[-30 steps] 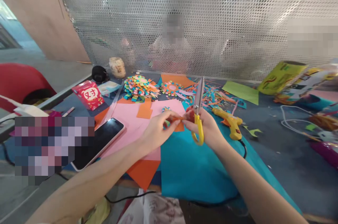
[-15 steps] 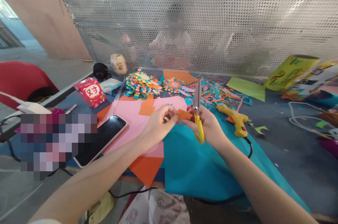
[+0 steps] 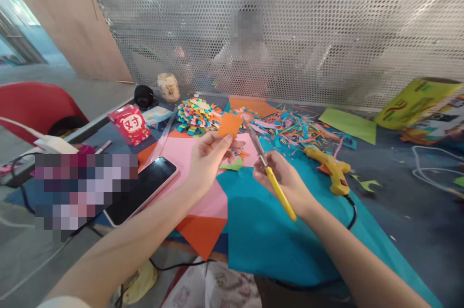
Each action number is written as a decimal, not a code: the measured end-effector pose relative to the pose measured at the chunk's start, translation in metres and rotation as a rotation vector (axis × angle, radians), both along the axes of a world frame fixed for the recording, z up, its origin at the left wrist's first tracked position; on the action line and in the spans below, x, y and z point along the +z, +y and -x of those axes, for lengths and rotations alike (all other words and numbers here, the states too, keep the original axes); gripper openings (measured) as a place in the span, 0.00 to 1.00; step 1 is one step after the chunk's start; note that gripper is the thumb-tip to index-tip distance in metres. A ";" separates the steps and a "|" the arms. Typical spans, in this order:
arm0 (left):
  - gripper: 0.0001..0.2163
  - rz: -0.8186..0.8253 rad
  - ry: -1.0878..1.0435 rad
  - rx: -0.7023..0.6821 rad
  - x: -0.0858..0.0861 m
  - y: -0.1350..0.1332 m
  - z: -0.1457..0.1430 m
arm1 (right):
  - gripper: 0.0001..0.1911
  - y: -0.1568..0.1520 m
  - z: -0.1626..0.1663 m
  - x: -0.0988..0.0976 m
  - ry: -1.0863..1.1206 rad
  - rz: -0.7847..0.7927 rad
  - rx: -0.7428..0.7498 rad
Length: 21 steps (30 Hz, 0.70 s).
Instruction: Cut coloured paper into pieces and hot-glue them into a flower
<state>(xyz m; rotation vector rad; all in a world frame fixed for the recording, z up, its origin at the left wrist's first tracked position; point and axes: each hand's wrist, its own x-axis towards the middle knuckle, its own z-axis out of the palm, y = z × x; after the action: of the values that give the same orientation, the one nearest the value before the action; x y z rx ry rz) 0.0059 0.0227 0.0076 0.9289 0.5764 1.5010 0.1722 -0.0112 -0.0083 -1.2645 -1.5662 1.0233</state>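
Observation:
Between the thumb and fingers of my left hand (image 3: 210, 155) is a small orange paper piece (image 3: 229, 125), held up above the pink paper (image 3: 184, 148). My right hand (image 3: 282, 177) is closed around scissors (image 3: 279, 192) with yellow handles, their metal blades pointing up and left toward the orange piece but apart from it. A green paper scrap (image 3: 234, 165) lies below my left fingers. Teal paper (image 3: 268, 230) spreads beneath my right hand. Behind my hands sits a fringed multicoloured paper flower (image 3: 199, 113), and a smaller one (image 3: 246, 114) is partly covered by the orange piece.
A yellow glue gun (image 3: 331, 170) lies right of my right hand. Cut paper strips (image 3: 297, 126) are heaped at the back. A phone (image 3: 145, 192), a red snack box (image 3: 129, 125) and a jar (image 3: 168, 87) stand left. A perforated metal panel (image 3: 290, 32) closes off the far side.
My left hand has lifted the orange piece up and left, away from my right hand. The scissors have tilted from upright to leaning left. The green scrap now shows on the paper below.

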 end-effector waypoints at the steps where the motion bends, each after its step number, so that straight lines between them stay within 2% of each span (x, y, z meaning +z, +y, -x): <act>1: 0.16 -0.009 -0.009 -0.016 0.000 -0.001 -0.001 | 0.25 -0.001 0.001 -0.001 -0.022 0.016 0.016; 4: 0.13 -0.048 -0.017 -0.041 -0.002 -0.005 -0.003 | 0.25 -0.004 0.003 -0.001 -0.059 0.025 0.029; 8: 0.12 -0.112 -0.028 0.030 -0.002 -0.005 -0.002 | 0.26 -0.005 0.003 0.004 -0.086 0.028 -0.014; 11: 0.13 -0.133 0.022 0.052 -0.002 -0.004 -0.001 | 0.26 -0.007 0.005 0.007 -0.079 0.050 0.007; 17: 0.12 -0.121 0.289 -0.052 -0.005 -0.013 -0.005 | 0.26 -0.010 0.007 0.008 -0.035 0.096 0.054; 21: 0.10 -0.185 0.303 -0.077 -0.006 -0.015 -0.005 | 0.26 -0.011 0.007 0.010 -0.035 0.091 0.054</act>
<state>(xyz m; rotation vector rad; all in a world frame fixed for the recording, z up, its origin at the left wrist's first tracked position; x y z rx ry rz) 0.0109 0.0075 0.0014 1.3221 0.6169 1.3699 0.1653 -0.0219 0.0013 -1.3147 -1.6038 1.1232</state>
